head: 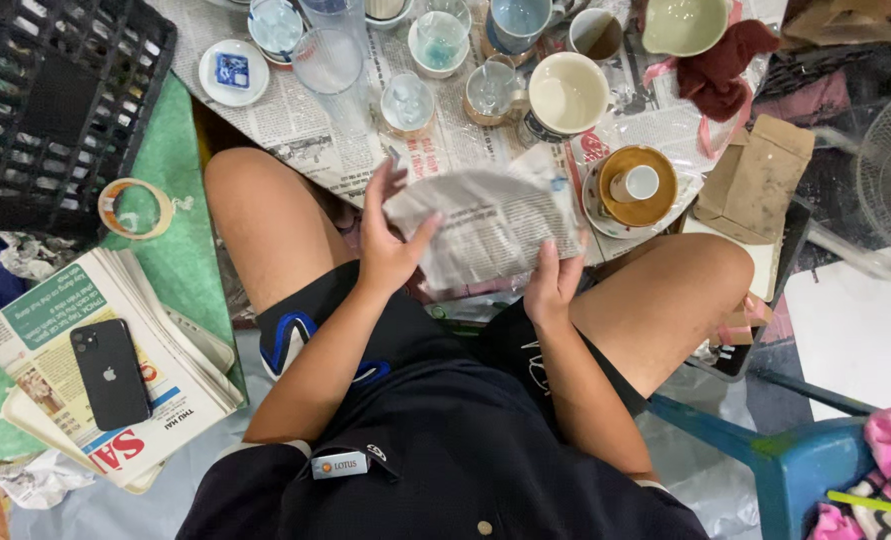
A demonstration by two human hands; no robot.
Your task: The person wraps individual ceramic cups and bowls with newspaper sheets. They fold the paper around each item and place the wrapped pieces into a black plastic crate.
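Both hands, left hand (390, 240) and right hand (553, 285), clamp the newspaper bundle (490, 225) from opposite sides, keeping its wrapping closed, just below the cream mug (565, 93).

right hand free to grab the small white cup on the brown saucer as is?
Probably not right away: the right hand is gripping the newspaper-wrapped bundle together with the left hand. The white cup sits close by on its brown saucer, with nothing between.

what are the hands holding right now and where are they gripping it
Both hands hold a newspaper-wrapped bundle. The left hand grips its left end, thumb on top; the right hand grips its lower right edge. What is inside is hidden.
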